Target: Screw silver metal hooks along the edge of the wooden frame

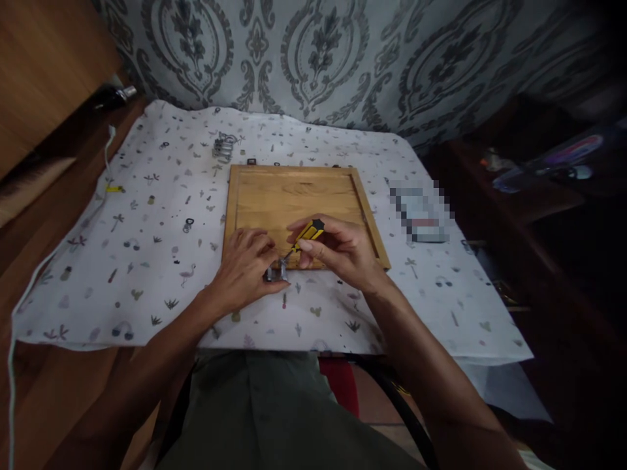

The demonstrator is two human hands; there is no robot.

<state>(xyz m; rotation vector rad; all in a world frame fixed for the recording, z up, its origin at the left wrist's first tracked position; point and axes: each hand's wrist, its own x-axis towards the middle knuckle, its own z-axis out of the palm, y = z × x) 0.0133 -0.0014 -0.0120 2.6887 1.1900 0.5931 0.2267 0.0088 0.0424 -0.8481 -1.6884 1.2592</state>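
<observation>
A shallow wooden tray (294,189) lies on a patterned white cloth (147,261). At the tray's near edge, my left hand (245,264) is closed and pinches a small metal fitting (277,273) against the wood. Just to its right, my right hand (337,251) grips a yellow-and-black screwdriver (306,235), whose tip points down-left onto the fitting. The two hands almost touch.
A cluster of metal hardware (224,147) lies on the cloth behind the tray's left corner, with small dark washers (189,225) scattered to the left. A white cable (105,189) runs along the cloth's left edge. A blurred-out object (421,212) sits right of the tray. Patterned wall behind.
</observation>
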